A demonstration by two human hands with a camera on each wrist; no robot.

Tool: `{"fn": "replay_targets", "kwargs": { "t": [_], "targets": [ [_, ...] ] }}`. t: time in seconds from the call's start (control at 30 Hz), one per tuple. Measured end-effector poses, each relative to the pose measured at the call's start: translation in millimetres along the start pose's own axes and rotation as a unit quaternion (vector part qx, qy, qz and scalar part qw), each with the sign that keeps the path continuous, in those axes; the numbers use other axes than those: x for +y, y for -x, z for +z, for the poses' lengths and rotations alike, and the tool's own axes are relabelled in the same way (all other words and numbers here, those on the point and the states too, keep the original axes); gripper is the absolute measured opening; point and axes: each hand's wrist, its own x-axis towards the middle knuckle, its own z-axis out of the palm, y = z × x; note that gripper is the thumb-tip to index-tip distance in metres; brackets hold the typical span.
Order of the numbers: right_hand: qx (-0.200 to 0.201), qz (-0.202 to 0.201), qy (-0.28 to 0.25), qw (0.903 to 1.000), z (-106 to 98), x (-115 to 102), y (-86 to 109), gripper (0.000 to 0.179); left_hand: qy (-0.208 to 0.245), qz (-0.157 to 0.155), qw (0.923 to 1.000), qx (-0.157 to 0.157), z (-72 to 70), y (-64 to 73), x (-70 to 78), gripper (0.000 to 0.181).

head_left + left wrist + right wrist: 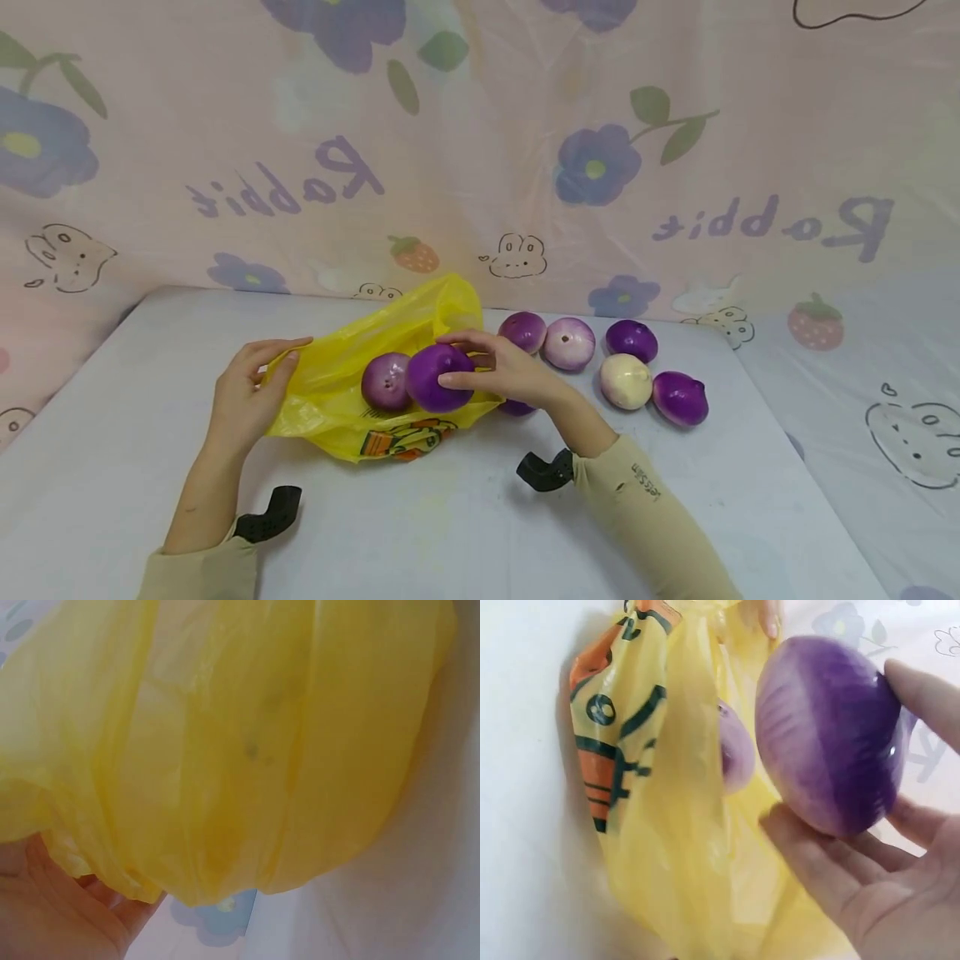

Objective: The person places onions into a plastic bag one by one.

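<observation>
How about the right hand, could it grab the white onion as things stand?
Probably not: the right hand is gripping a purple onion. Otherwise the way looks free, with the white onion lying uncovered on the table.

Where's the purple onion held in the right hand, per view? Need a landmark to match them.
Head: the purple onion is just left of centre, below mid-height, in the right hand.
Left wrist: can't be made out; the yellow bag fills most of the picture.
Right wrist: right of centre, above mid-height.
Shared landmark: the yellow bag, in all three.
</observation>
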Motion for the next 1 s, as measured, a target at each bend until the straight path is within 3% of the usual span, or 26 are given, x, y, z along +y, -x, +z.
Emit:
{"fn": "replay_targets", "kwargs": {
  "t": [0.1, 0.23, 0.43, 0.6, 0.73, 1.0],
  "targets": [
    [0.01, 0.001, 0.005, 0.9999, 5.5, 0.4, -3.9, 0.056, 0.0, -0.002, 1.0, 0.002, -0.6, 0.1, 0.2, 0.033],
    [0.074, 0.041, 0.007, 0.9964, 14.3, 2.6, -10.2, 0.06, 0.001, -0.004, 1.0, 0.002, -1.2, 0.5, 0.3, 0.033],
    [0.185, 0.096, -0.044, 0.9771, 26.8, 4.6, -17.6, 0.063, -0.002, 0.002, 1.0, 0.006, -1.2, 2.4, -0.2, 0.033],
    [0.248, 0.101, -0.065, 0.9614, 34.1, 6.2, -22.8, 0.064, -0.002, 0.0, 1.0, 0.007, -1.6, 3.5, -0.2, 0.033],
    [0.262, 0.103, -0.058, 0.9579, 39.4, 9.1, -28.4, 0.066, -0.005, -0.002, 1.0, 0.006, -1.1, 4.3, -0.3, 0.033],
    [0.243, 0.105, -0.018, 0.9641, 45.0, 11.6, -32.0, 0.067, -0.013, -0.005, 0.9999, 0.006, -0.4, 4.2, -0.6, 0.034]
  ]
}}
